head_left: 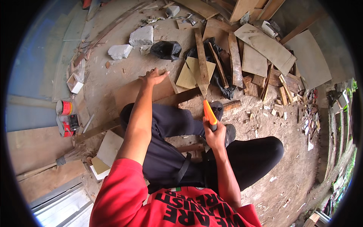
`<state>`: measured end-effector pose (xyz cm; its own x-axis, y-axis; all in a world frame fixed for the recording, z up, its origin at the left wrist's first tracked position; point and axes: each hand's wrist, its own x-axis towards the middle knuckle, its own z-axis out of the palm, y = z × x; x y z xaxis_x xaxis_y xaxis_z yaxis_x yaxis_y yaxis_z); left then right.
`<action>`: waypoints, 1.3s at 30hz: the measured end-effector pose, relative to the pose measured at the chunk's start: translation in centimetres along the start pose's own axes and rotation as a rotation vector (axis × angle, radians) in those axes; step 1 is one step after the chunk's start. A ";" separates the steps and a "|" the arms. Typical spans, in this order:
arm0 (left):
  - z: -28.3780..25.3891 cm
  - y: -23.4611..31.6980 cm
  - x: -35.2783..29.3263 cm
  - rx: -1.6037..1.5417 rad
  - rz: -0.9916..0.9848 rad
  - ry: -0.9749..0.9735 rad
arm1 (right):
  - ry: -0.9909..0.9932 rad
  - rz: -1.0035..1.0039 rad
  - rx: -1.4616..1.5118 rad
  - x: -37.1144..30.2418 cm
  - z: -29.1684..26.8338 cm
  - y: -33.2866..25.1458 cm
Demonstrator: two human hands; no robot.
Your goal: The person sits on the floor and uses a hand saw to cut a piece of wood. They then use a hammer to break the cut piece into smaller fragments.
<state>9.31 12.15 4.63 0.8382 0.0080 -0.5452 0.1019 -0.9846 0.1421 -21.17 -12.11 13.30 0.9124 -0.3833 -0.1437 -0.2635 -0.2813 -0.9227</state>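
You seem to be setting up a cut: your left hand (154, 78) spreads over the brown board (130, 92) beneath it, your right hand (215, 137) grips the orange-handled saw (209, 113), and sawing would call for a firm left hold.

Large black capital lettering (177, 213) on red shirt (121, 193).

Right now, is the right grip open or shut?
Shut: the right grip is curled around the orange-and-black saw handle.
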 end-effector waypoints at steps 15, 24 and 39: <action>8.7 9.2 -6.6 -0.271 0.381 0.456 | -0.061 0.057 0.072 -1.0 -0.8 1.8; 8.3 11.9 -8.9 -0.293 0.195 0.240 | -0.148 0.134 0.027 0.3 -1.2 -0.2; 12.0 10.3 -6.8 -0.312 0.171 0.349 | -0.203 0.293 -0.025 -6.5 -9.0 -5.1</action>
<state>-1.77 -0.17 -0.05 0.9808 -0.0388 -0.1909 0.0578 -0.8780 0.4752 -28.53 -16.13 22.17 0.8397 -0.2690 -0.4718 -0.5288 -0.2076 -0.8229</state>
